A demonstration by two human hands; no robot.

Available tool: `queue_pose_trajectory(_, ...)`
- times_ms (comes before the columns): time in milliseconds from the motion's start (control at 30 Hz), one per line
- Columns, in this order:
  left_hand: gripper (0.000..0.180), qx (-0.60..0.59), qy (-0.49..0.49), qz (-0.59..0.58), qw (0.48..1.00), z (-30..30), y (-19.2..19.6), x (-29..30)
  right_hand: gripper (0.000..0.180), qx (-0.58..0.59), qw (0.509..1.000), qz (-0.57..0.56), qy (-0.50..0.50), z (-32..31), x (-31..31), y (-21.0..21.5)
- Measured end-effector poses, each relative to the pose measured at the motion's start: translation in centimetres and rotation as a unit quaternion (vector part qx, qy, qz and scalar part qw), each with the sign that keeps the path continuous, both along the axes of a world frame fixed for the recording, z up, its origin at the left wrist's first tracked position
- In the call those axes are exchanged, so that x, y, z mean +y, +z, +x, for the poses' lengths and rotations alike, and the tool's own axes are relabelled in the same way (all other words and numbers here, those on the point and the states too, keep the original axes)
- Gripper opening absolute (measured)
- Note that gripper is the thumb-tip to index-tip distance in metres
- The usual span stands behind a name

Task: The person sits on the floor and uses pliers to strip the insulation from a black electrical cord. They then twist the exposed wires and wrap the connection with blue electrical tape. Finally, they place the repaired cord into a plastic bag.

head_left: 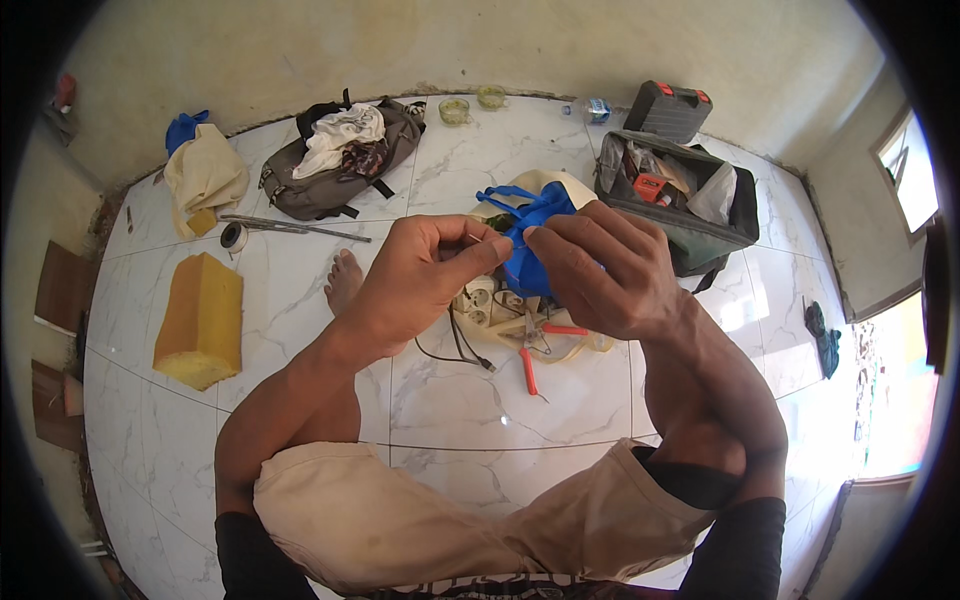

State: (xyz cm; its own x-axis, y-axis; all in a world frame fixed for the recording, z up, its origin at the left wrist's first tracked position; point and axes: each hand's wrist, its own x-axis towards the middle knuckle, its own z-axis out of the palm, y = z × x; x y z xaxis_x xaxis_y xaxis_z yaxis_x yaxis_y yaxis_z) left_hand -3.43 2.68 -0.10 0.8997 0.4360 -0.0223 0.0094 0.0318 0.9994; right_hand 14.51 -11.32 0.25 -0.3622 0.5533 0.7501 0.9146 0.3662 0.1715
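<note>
Seated person, floor level; clock read from mid-view, 12 at the top.

Left hand (440, 260) close in, toward 10–11: fingers curled, thumb pressed to forefinger. Right hand (615, 265) at 2: also in a pinch, fingertips near the left's. Whatever sits between the fingers is too small to make out.

Blue cloth (542, 207) at 1, just beyond the fingertips; contact with the right hand cannot be told. White sockets (478, 300) at dead centre, partly hidden by the hands. Red-handled tool (528, 370) at 5, handles spread, on white tiled floor (480, 415). Black cable (464, 345) near 6, its plug end loose on the tiles.

Farther out: open tool bag (690, 235) at 2, filled with mixed items; dark case (670, 118) with red latches behind it, between 1 and 2. Clear bottle (597, 111) at 1. Two glass cups (454, 112) at 12, near the wall. Grey backpack (290, 185) between 10 and 11, white cloth (338, 138) on top. Yellow foam block (200, 320) at 9.
</note>
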Motion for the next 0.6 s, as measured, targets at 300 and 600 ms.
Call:
queue_pose_trajectory(300, 0.02, 0.033, -0.047, -0.088, 0.995, -0.2, 0.6, 0.0, 0.034, -0.195, 0.98, 0.024, -0.002, -0.1, -0.7, 1.1)
queue_pose_trajectory(600, 0.018, 0.003, -0.038, -0.043, 0.998, -0.7, 0.8, -0.7, 0.011, 0.12, 0.989, -0.07, 0.052, -0.8, -0.4, -0.9)
